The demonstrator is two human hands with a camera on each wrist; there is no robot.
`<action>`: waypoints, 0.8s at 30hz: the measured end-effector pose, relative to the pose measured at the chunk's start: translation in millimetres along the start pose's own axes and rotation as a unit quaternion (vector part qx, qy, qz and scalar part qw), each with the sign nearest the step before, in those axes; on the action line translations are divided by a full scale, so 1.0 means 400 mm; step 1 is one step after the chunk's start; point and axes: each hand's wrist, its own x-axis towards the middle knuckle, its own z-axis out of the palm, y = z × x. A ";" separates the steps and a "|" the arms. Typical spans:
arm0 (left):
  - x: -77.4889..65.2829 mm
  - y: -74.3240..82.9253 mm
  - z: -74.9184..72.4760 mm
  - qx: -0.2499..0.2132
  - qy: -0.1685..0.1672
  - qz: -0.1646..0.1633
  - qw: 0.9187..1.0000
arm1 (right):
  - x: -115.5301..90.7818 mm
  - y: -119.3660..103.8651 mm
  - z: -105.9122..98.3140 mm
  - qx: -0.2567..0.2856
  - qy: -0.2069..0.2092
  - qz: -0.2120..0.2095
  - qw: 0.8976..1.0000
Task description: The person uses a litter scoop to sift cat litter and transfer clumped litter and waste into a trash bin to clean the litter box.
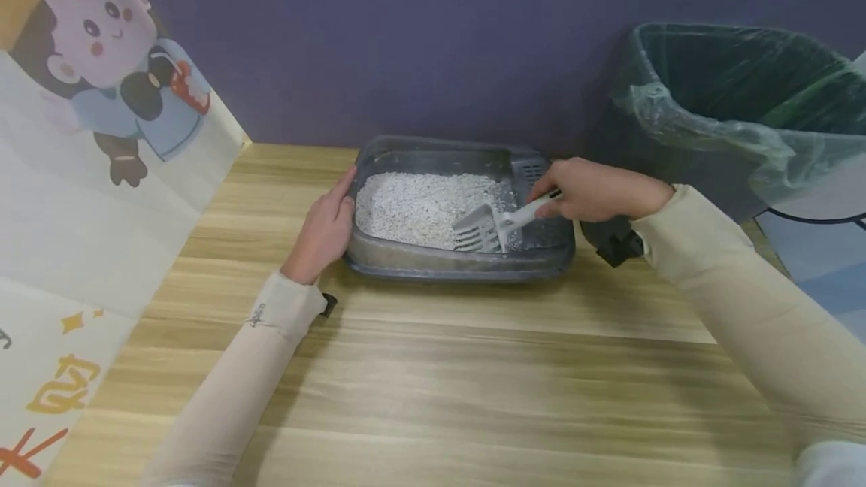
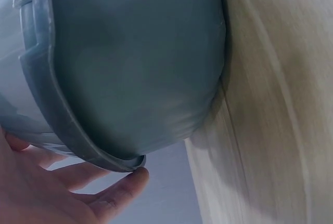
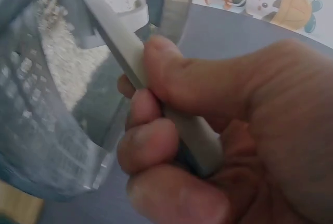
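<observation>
A grey litter box (image 1: 460, 274) holds white granular litter (image 1: 419, 205). My left hand (image 1: 325, 228) grips its left rim; in the left wrist view the fingers (image 2: 122, 190) lie at the curved rim, on both sides of the lip. My right hand (image 1: 588, 190) holds a light grey slotted litter scoop (image 1: 517, 218) by its handle, thumb along the top and fingers curled beneath, as the right wrist view shows. The scoop's head is tilted low at the right part of the litter, its tines at the surface. Litter partly hides the box floor.
A dark bin (image 1: 676, 171) lined with a clear plastic bag stands to the right, its mouth higher than the box. A purple wall (image 1: 419, 43) rises right behind the box. The wooden tabletop (image 1: 473, 382) stretches in front; a printed panel (image 1: 88, 194) borders it at left.
</observation>
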 end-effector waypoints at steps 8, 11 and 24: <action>0.005 0.002 0.002 -0.009 0.011 0.007 1.000 | 0.064 -0.005 0.103 0.068 -0.014 -0.072 0.995; 0.005 0.002 0.006 -0.010 0.016 0.008 1.000 | 0.092 -0.028 0.129 0.071 -0.007 -0.086 0.994; 0.000 0.003 0.009 -0.009 0.022 0.005 1.000 | 0.143 -0.063 0.214 0.102 0.035 -0.099 0.989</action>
